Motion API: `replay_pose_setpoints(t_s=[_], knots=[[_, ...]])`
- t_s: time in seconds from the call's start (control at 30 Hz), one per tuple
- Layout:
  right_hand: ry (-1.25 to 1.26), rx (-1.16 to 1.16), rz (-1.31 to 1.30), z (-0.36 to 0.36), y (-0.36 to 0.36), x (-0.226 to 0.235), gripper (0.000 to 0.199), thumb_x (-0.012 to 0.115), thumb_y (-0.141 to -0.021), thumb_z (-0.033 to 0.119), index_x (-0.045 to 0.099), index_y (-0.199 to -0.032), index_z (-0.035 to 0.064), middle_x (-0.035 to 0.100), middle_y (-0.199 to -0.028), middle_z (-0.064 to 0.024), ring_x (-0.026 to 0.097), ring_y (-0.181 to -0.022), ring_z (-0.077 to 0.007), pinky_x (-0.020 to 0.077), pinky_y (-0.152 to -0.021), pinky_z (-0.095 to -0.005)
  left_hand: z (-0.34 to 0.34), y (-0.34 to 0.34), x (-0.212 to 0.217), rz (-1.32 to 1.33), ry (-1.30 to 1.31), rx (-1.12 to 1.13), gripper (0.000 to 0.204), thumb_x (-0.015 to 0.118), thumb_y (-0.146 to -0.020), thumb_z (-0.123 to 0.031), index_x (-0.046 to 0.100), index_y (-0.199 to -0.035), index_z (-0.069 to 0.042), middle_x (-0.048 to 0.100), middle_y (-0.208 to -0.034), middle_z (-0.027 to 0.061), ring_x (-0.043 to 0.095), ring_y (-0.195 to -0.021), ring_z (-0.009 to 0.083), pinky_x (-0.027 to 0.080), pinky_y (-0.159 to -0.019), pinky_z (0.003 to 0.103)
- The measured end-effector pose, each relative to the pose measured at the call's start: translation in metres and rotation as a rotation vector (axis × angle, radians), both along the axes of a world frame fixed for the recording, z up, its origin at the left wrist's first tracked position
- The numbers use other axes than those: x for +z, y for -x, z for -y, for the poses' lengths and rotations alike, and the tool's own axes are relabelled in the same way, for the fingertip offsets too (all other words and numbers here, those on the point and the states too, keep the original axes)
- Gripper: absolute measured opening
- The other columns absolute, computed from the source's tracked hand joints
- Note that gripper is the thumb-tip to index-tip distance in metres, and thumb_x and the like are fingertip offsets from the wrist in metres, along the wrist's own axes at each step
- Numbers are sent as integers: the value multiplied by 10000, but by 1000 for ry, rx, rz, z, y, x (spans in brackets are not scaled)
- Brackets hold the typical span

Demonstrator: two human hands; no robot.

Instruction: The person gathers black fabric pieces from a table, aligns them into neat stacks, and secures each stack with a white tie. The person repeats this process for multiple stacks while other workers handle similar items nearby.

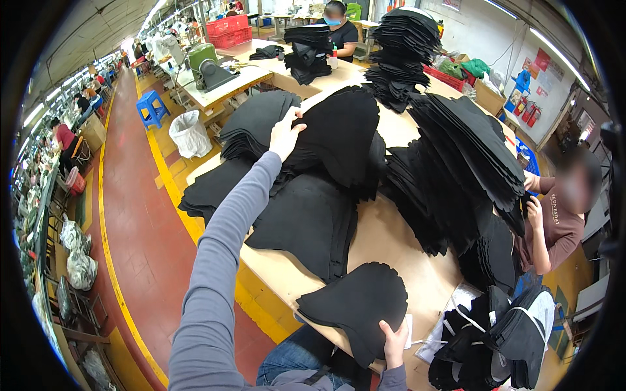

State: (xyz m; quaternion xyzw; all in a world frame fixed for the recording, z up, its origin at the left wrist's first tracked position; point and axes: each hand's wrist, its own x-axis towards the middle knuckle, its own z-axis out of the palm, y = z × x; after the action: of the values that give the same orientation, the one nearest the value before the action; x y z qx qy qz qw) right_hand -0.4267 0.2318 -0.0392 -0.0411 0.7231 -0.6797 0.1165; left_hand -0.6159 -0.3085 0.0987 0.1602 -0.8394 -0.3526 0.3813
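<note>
The left hand [285,135] is reaching over the bench [417,267], its fingers meeting the left edge of the upper panel [339,130]; from here it is hard to tell whether they are pinching it. The near panel [355,303] is lying at the bench's near edge. The right hand [392,344] is holding its lower right edge, thumb on top. Both panels are looking light, soft and unlikely to break, but probably drooping from a single corner; opposite edges are offering the surer hold. The big stack [456,163] is sloping on the bench's right side, likely heavy as a whole.
</note>
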Motion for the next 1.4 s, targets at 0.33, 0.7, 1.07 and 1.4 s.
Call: replay_pose_setpoints(t_s=[0.33, 0.7, 1.07, 1.4], knots=[[21, -9, -16, 9, 6, 2, 460, 743, -819, 57, 582, -1239, -40, 656, -1155, -129, 614, -1065, -224, 464, -970, -343, 9, 4, -1, -79, 83, -101, 434, 673, -898, -127, 570, -1296, -265, 685, -1176, 153, 644, -1096, 365, 498, -918, 413], [-2, -13, -15, 8, 5, 4, 453, 727, -819, 31, 582, -1241, -44, 656, -1160, -130, 618, -1059, -223, 468, -966, -338, -2, 7, -3, -39, 195, 24, 332, 646, -905, -78, 566, -1211, -175, 678, -1129, 146, 649, -1058, 363, 491, -899, 407], [15, -2, 0, 11, 4, 7, 426, 697, -838, 19, 576, -1243, -31, 640, -1165, -98, 601, -1070, -193, 455, -969, -317, 1, 4, -5, -57, 215, -8, 255, 638, -894, -44, 591, -1131, -125, 689, -1055, 139, 661, -1007, 347, 502, -861, 381], [12, -10, 1, 8, 5, 3, 474, 730, -823, 28, 567, -1262, -43, 645, -1184, -134, 609, -1087, -226, 455, -988, -340, -11, 2, -10, -143, 503, 69, 273, 655, -875, -66, 653, -1138, -140, 700, -1007, 109, 669, -921, 310, 519, -802, 406]])
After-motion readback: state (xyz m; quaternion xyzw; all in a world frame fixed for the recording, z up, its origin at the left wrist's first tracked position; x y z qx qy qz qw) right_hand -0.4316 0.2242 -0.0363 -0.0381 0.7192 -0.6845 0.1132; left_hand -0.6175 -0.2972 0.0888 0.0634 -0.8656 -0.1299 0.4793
